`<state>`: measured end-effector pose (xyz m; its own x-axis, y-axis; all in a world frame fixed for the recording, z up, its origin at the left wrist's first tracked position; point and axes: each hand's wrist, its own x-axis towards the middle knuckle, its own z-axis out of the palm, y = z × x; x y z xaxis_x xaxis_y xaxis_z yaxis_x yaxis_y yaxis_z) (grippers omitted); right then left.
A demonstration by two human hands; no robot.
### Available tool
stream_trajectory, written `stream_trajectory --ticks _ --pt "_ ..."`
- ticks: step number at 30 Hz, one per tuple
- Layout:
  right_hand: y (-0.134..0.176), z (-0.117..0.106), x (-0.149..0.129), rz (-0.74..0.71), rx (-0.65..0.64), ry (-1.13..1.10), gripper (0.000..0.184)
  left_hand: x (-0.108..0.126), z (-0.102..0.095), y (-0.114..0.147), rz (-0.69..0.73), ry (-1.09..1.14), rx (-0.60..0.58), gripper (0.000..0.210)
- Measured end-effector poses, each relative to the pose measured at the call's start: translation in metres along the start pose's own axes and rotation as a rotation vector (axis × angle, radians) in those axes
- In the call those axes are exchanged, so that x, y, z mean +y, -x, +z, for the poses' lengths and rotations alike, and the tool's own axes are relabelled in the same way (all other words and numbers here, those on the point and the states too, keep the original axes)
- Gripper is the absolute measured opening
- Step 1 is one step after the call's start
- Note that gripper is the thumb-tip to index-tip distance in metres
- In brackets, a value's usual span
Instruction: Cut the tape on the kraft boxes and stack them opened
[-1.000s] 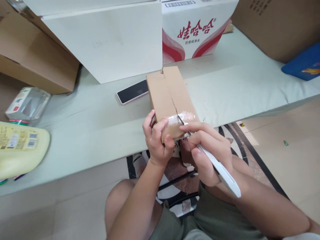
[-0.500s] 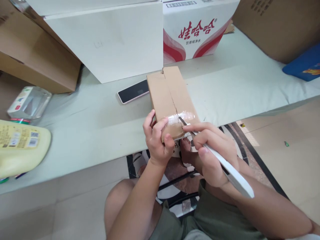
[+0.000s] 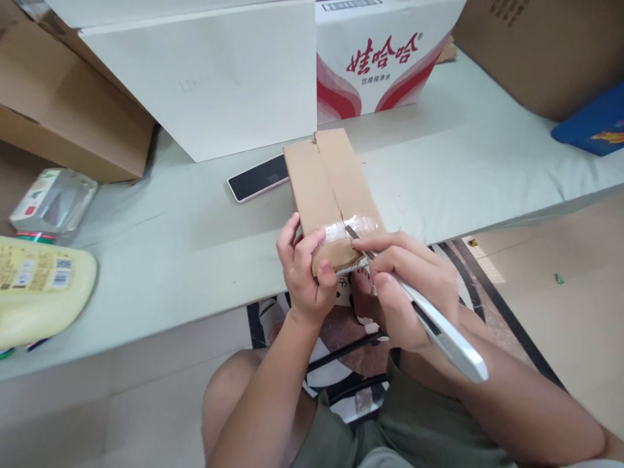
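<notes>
A small brown cardboard box (image 3: pixel 336 175) lies on the cloth-covered table, its near end reaching the front edge. Clear tape (image 3: pixel 365 224) crosses its top near that end, over the lid's centre seam. My left hand (image 3: pixel 308 266) grips the box's near left corner, fingers on the side and top, thumb at the front. In my right hand (image 3: pixel 414 286) is a white utility knife (image 3: pixel 451 341), with the index finger stretched along it. The blade's tip touches the tape at the seam. Part of a phone (image 3: pixel 258 177) shows at the box's left; the rest is hidden behind the box.
A white carton (image 3: pixel 209 84) and a red-and-white water carton (image 3: pixel 375 71) stand at the back. On the left are a brown carton (image 3: pixel 73 97), a clear bottle (image 3: pixel 56 201) and a yellow jug (image 3: pixel 43 292). A blue container (image 3: pixel 592 123) sits at the right.
The knife's rear end has shifted slightly left and up with my right hand; its tip stays near the same spot on the tape. My left hand keeps its grip on the box.
</notes>
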<state>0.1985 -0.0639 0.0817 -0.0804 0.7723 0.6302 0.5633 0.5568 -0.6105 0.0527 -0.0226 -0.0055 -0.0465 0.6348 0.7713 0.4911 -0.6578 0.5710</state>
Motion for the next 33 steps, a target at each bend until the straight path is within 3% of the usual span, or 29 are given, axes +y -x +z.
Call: stream_trajectory --ticks 15,22,28,33 --pt "-0.004 0.011 -0.002 -0.002 0.048 0.068 0.019 -0.003 0.001 0.002 -0.015 0.008 -0.006 0.037" --pt "-0.007 0.011 -0.001 0.008 -0.039 0.170 0.021 -0.004 0.000 0.002 -0.009 -0.018 -0.004 0.037" --pt "0.005 0.015 0.007 -0.044 0.074 0.059 0.012 -0.004 -0.001 0.000 -0.003 -0.007 -0.001 0.038" --pt "0.009 0.011 0.014 -0.029 0.076 -0.066 0.009 -0.004 0.000 -0.001 0.007 0.014 0.003 0.038"
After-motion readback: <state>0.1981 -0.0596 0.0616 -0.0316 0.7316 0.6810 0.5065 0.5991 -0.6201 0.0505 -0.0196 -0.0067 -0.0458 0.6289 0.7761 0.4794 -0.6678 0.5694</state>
